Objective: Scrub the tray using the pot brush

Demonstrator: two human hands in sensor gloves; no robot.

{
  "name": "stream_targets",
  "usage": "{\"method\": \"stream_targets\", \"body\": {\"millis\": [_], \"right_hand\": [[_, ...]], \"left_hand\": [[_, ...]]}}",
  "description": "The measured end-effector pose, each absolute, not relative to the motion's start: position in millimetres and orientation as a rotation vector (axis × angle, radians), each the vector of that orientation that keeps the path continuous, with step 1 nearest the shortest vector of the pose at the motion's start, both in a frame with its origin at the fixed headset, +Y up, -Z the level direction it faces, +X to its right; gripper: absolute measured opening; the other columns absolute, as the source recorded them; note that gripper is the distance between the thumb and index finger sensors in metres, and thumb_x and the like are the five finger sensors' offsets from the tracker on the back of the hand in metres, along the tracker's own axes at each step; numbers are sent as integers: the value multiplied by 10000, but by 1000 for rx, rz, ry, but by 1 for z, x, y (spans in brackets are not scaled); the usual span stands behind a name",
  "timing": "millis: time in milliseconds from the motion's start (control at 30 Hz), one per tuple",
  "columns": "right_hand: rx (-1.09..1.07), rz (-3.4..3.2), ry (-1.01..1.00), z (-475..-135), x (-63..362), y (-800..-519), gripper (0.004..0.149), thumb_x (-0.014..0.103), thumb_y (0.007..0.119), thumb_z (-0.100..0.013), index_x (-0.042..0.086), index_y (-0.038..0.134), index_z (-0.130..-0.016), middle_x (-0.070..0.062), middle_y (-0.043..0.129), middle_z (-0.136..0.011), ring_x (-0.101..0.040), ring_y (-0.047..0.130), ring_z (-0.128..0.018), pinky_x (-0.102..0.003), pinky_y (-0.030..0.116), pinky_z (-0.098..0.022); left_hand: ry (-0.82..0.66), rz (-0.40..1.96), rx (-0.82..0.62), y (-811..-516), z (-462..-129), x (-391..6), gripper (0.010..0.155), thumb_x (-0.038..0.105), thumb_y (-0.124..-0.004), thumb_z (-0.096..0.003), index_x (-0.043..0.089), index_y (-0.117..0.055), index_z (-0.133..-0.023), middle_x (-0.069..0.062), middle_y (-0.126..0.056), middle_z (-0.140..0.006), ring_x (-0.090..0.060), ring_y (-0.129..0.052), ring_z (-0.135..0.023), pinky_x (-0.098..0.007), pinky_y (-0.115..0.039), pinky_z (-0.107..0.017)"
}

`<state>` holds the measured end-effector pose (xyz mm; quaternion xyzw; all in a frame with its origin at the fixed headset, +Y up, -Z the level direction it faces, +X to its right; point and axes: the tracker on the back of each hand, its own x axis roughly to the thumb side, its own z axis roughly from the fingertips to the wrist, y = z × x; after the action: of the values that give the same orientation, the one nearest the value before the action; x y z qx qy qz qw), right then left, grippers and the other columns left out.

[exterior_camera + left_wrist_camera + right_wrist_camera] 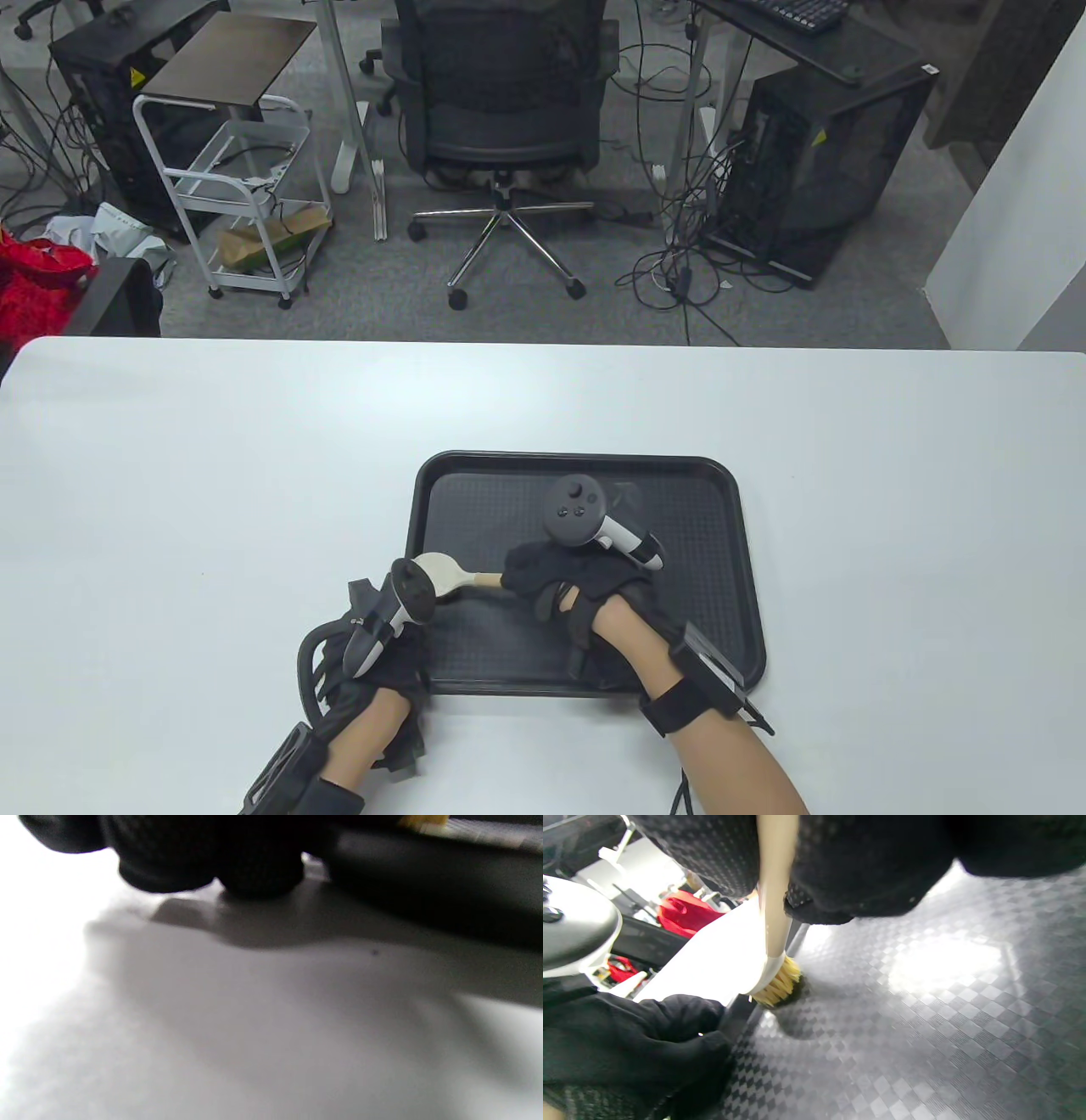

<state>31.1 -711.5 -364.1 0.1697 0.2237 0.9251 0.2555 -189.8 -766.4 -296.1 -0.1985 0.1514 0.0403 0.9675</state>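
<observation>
While the right hand (567, 586) grips the brush (775, 980) handle, its bristles press the tray (704, 543) floor near the left rim. The left hand (640, 1043) clasps that rim.

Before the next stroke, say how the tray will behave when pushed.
The tray looks thin and shallow, so probably light. On the smooth white table it likely slides under the pot brush; the left hand holds its rim, seemingly for that reason.

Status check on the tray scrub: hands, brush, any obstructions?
Right hand grips pot brush, bristles down on tray near its left rim. Left hand holds that rim, steadying. Nothing in the way.
</observation>
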Motion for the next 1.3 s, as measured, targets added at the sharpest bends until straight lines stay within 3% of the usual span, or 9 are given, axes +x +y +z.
{"method": "stream_targets", "body": {"millis": [267, 567, 933, 1300], "right_hand": [[390, 2574, 700, -372, 55, -708, 501, 377, 819, -481, 97, 799, -896, -131, 956, -572, -269, 967, -218, -492, 819, -255], [262, 2571, 815, -382, 117, -695, 494, 365, 845, -475, 98, 824, -890, -149, 960, -578, -294, 969, -232, -511, 812, -267], [2, 2508, 752, -384, 213, -688, 466, 331, 962, -403, 86, 951, -799, -177, 1013, -510, -335, 980, -177, -536, 816, -233], [-245, 2356, 689, -374, 300, -700, 456, 314, 1013, -360, 81, 1002, -751, -183, 1030, -475, -345, 977, -148, -546, 814, -218]], "left_hand": [[306, 81, -401, -766, -296, -190, 645, 443, -716, -448, 71, -534, -942, 10, -872, -612, -205, -956, -416, -494, -800, -426], [306, 79, -400, -766, -296, -190, 646, 444, -716, -448, 72, -533, -943, 11, -872, -612, -204, -956, -416, -494, -801, -426], [306, 77, -400, -766, -296, -190, 645, 444, -716, -447, 73, -533, -943, 11, -872, -612, -204, -956, -417, -494, -800, -427], [306, 77, -399, -766, -296, -190, 645, 444, -715, -448, 73, -533, -943, 12, -872, -612, -204, -956, -416, -494, -801, -426]]}}
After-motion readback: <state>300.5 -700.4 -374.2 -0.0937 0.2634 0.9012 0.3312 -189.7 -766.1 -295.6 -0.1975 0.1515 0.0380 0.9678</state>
